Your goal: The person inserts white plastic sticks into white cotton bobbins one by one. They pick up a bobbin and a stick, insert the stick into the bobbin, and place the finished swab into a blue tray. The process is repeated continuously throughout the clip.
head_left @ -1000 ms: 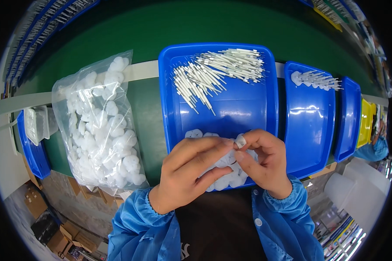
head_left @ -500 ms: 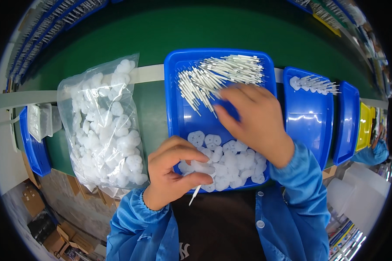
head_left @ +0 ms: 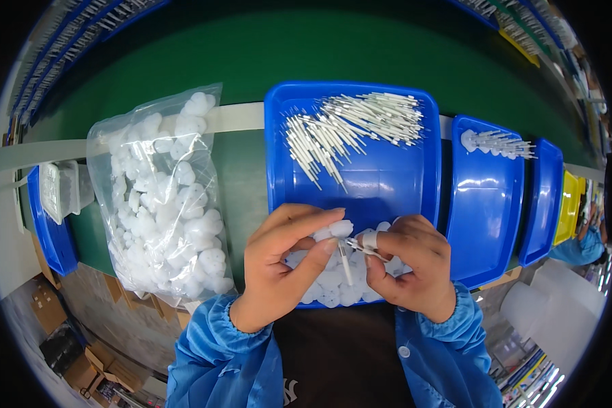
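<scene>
Above the near part of a blue tray [head_left: 387,180], my left hand [head_left: 279,265] pinches a whitish plastic disc piece [head_left: 333,231] between thumb and fingers. One thin white rod [head_left: 345,262] hangs from that piece. Close beside it, my right hand [head_left: 418,265] is closed on one or more thin white rods [head_left: 372,252] with metallic tips; my fingers hide how many. A whitish band wraps one right finger. Loose lobed plastic discs [head_left: 330,289] lie under both hands. At the tray's far end rests a pile of white rods [head_left: 377,115].
To the left lies a clear bag [head_left: 166,204] full of similar whitish pieces. On the right, another blue tray [head_left: 483,204] bears a row of discs with rods [head_left: 498,144]. Further right are a blue tray [head_left: 542,204] and a yellow bin [head_left: 570,204]. A co-worker's blue sleeve [head_left: 585,246] shows beyond.
My right hand has come back from the rod pile to my left hand, now with rods in its fingers. My left hand has risen slightly and turned its piece.
</scene>
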